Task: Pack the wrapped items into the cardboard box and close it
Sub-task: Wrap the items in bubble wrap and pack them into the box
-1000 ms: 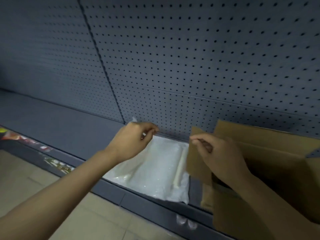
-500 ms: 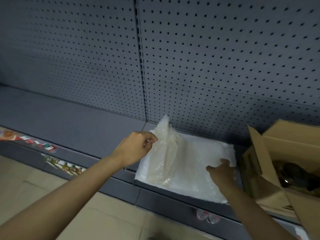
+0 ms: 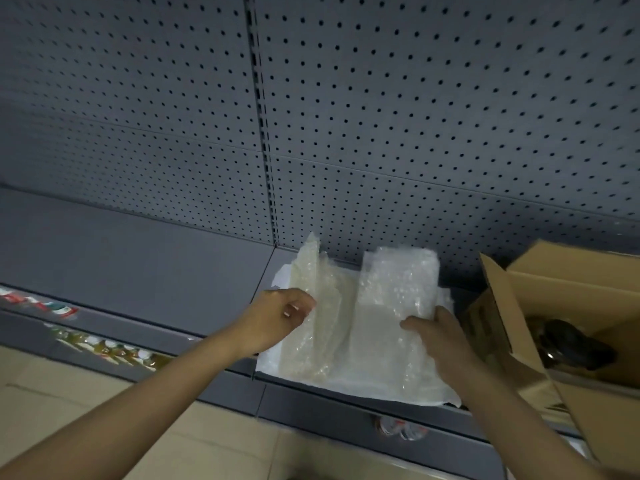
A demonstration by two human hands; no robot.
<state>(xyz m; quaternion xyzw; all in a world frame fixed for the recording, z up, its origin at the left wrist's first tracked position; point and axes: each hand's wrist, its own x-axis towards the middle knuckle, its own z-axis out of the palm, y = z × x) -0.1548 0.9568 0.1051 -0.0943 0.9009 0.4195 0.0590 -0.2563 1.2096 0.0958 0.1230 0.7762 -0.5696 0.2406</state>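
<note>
Bubble wrap [image 3: 363,327] lies in a loose stack on the grey shelf [image 3: 138,271], just left of the cardboard box [image 3: 588,299], with two of its sheets lifted off the pile. The left hand [image 3: 277,320] pinches the edge of one yellowish sheet between thumb and fingers, so that sheet stands up and curls above the hand, its tip reaching toward the pegboard wall [image 3: 415,116]. The right hand [image 3: 440,337] is closed on the lower right corner of a whiter sheet, which rises straight up from the grip. Both raised sheets sit between the two hands, and the rest of the stack lies flat beneath them, its front edge hanging slightly over the shelf lip. The box stands open at the right, its near flap [image 3: 498,306] tilted toward the right hand, with a dark wrapped item [image 3: 568,348] lying inside it.
</note>
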